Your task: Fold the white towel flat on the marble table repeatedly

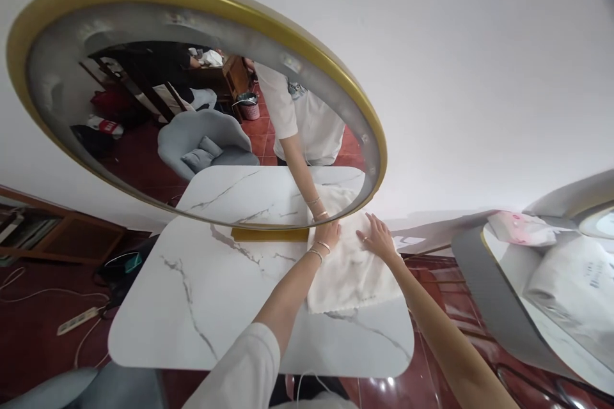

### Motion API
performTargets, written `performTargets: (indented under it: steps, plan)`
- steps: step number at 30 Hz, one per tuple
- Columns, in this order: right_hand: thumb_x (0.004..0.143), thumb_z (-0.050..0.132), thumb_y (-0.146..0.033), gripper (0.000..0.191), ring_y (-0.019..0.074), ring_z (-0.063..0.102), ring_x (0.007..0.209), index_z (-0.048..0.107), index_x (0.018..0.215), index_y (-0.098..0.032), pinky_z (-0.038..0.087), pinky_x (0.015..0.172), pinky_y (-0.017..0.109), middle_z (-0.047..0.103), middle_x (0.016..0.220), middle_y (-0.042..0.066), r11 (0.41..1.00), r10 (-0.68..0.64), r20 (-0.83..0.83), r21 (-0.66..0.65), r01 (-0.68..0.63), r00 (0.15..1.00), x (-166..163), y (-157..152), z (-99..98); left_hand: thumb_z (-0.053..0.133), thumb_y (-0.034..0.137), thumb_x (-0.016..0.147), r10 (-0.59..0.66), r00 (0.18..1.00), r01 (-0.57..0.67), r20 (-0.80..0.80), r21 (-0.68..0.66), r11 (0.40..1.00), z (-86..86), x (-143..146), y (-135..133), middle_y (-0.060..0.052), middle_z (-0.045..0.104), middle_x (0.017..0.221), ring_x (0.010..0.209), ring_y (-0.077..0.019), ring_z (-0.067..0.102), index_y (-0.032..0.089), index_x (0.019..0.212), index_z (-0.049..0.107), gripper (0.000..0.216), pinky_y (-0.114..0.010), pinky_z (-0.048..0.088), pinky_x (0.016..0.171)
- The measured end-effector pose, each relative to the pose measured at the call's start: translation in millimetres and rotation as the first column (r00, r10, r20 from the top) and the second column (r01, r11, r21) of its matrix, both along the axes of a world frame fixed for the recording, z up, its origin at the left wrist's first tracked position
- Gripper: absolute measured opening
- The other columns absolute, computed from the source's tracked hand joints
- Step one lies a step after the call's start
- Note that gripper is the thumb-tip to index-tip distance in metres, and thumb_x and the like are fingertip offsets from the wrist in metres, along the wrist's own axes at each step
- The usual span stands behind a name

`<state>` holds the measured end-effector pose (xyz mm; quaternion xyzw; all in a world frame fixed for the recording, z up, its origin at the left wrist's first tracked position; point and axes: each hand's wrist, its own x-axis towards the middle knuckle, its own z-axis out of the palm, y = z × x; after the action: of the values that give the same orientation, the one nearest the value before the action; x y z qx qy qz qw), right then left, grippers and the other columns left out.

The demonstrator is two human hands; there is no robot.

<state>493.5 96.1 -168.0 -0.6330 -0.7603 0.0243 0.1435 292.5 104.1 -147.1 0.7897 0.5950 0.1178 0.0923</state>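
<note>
A cream-white cloth [350,278] lies flat on the right half of a white marble-patterned table [192,294], reaching to the wall. My left hand [329,233] rests on the cloth's far left corner, bracelets at the wrist; its fingers are bent down on the fabric at the foot of the mirror. My right hand [378,238] lies on the cloth's far right part with fingers stretched out flat, a ring on one finger. Neither hand lifts the cloth.
A large round gold-framed mirror [364,140] leans on the wall behind the table and reflects my arm, a grey chair and a bin. A power strip [77,321] and cables lie on the red floor at left. Another mirror [551,294] lies at right.
</note>
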Motion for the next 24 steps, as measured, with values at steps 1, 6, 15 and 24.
performTargets:
  steps: [1,6,15,24]
  plan:
    - [0.091,0.033,-0.056,0.062,0.0304,0.04,0.128,0.038,0.139,-0.017,0.036,0.102,0.048,0.042,0.142,0.015,0.999,-0.022,0.029,-0.029,0.023,0.999,-1,2,-1.3,0.033,0.026,0.095,-0.006,1.0,0.006,0.004,0.0,1.0,-1.4,-1,0,-0.011,0.064,0.105,0.101,-0.0253,0.058,0.016,0.12,0.053,0.033,-0.041,0.042,0.091]
    - [0.094,0.028,-0.051,0.06,0.0307,0.026,0.139,0.031,0.145,-0.019,0.028,0.107,0.052,0.032,0.151,0.013,0.999,-0.052,0.123,-0.005,0.053,0.991,-4,-19,-4.5,0.037,0.035,0.094,-0.048,0.998,0.047,0.033,0.039,0.998,-3.5,-4,-21,-0.013,0.053,0.131,0.12,-0.0283,0.049,0.016,0.138,0.038,0.048,-0.045,0.036,0.102]
    - [0.095,0.036,-0.038,0.046,0.0284,0.032,0.136,0.042,0.14,-0.026,0.029,0.107,0.052,0.041,0.145,0.011,0.981,-0.046,0.038,0.188,0.038,0.998,-15,-126,-10.8,0.038,0.041,0.092,-0.185,0.983,0.181,0.01,0.174,0.968,-10.9,-21,-86,-0.012,0.025,0.154,0.143,-0.0298,0.016,0.017,0.142,0.034,0.056,-0.05,0.022,0.113]
    - [0.091,0.047,-0.043,0.065,0.0334,0.021,0.141,0.02,0.149,-0.032,0.027,0.108,0.056,0.016,0.157,0.008,0.991,0.021,0.024,0.133,-0.024,0.999,-98,-227,4.9,0.039,0.037,0.093,-0.221,0.975,0.219,-0.011,0.191,0.957,-8.3,-104,-157,-0.005,0.02,0.156,0.145,-0.0252,0.014,0.024,0.146,0.027,0.056,-0.046,0.023,0.115]
